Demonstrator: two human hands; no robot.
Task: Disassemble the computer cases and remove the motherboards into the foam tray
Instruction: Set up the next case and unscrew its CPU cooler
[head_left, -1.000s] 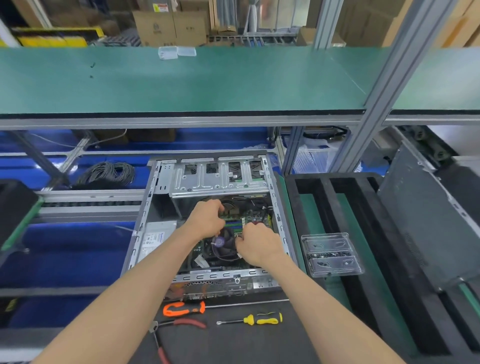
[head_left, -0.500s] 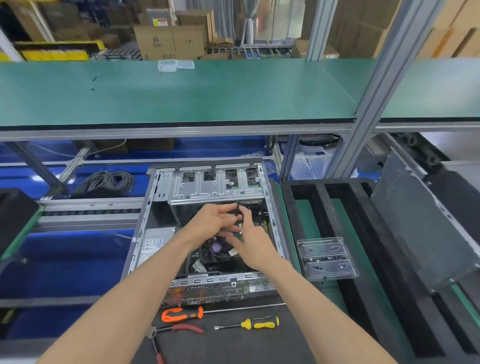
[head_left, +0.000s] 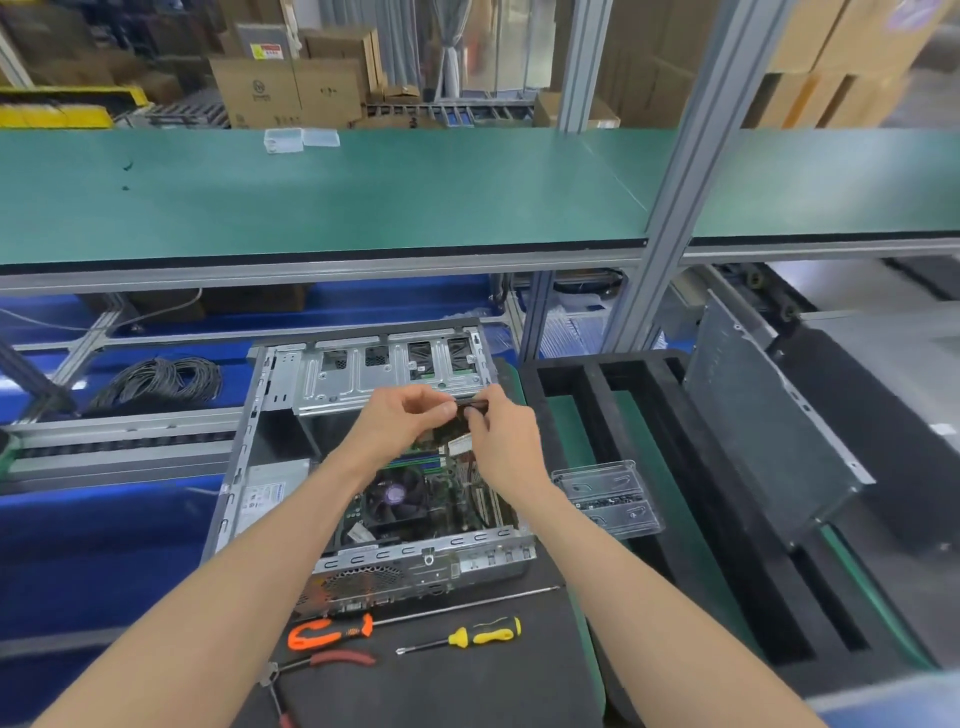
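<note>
head | white label on the power supply (head_left: 262, 496) too blurred to read | your left hand (head_left: 395, 418) and right hand (head_left: 501, 441) each pinch a small dark part (head_left: 470, 408) with curled fingers, above the open computer case (head_left: 363, 467), motherboard (head_left: 441, 499) inside | foam tray (head_left: 675, 467) just beside the case's right edge

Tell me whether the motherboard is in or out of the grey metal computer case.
In. The green motherboard with its black fan lies inside the open grey metal computer case; the black foam tray holds none.

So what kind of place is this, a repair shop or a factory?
Most likely a factory or warehouse disassembly line: a long green-topped workbench on aluminium framing, stacked brown cardboard boxes behind it, and an opened grey metal computer case beside a black foam tray.
</note>
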